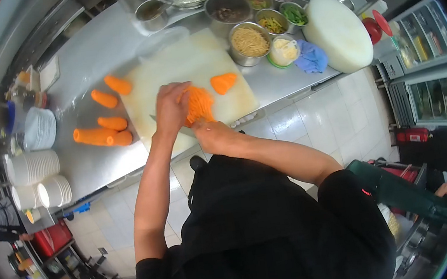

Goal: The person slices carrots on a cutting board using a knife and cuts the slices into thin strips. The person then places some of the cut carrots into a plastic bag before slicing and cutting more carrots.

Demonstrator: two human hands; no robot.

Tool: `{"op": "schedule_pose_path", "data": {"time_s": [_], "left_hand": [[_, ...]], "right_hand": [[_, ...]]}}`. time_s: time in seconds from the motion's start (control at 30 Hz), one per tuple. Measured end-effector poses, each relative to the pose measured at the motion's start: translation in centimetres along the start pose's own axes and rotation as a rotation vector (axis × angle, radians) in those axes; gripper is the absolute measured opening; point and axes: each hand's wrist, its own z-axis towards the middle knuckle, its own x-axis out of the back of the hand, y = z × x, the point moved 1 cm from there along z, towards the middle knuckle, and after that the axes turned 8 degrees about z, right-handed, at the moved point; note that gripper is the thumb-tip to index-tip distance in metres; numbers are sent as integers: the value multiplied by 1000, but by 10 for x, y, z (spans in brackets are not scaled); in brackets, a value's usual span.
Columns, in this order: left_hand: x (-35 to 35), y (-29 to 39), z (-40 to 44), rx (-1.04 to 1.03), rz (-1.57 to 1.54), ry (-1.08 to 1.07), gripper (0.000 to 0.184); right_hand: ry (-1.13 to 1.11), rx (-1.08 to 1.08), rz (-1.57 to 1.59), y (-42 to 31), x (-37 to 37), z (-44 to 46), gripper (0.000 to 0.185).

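Left hand [172, 105] is curled, pinching or not cannot be told; a knife [187, 131] is gripped in the right hand [214, 135]. Beside both, on the cutting board [191, 62], shredded carrot [199, 103] is aligned lengthwise toward the open far edge.

No legible text anywhere on my feed: I get no brand, number or sign. Possible marks only. At 4 o'clock, a small red mark on the black sleeve [339, 197], too small and blurred for me to make out; can't tell if it's lettering. At 3 o'clock, pale flecks on a red box [412, 135], maybe print, unreadable from here. Between 2 and 3, packs in the fridge [424, 45], too blurred to read. At 8 o'clock, shelf items [24, 261], same, I can't read any label.
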Motion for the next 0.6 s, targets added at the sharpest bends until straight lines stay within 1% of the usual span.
{"op": "schedule_pose_path", "data": {"time_s": [0.03,0.1,0.13,0.2,0.23,0.3,0.33,0.4,0.43,0.5,0.53,0.6], "left_hand": [[-12,7,12,-19,-2,-8,30],[-40,20,33,-162,41,-379,42],[-57,17,39,-182,42,-384,42],[-92,15,46,-330,212,-482,55],[-102,16,52,-353,211,-491,55],[-113,18,63,-358,247,-650,64],[-114,21,69,-381,248,-663,64],[-116,27,79,-340,267,-819,62],[-115,30,83,-359,267,-831,62],[-114,30,84,-305,305,-947,59],[-114,28,84,-310,307,-951,59],[-113,23,81,-220,175,-917,49]], "right_hand": [[18,-8,5,-1,3,1,32],[-86,-45,42,-3,7,1,33],[-67,-52,47,0,5,1,33],[97,41,103,8,-6,1,41],[117,30,110,10,-9,1,41],[124,37,166,11,-10,0,40],[91,10,179,9,-6,-2,40],[85,0,182,12,-10,0,40],[58,1,173,14,-14,2,40],[82,0,188,19,-21,5,41],[92,13,193,21,-25,7,41],[128,41,186,25,-31,10,41]]}}
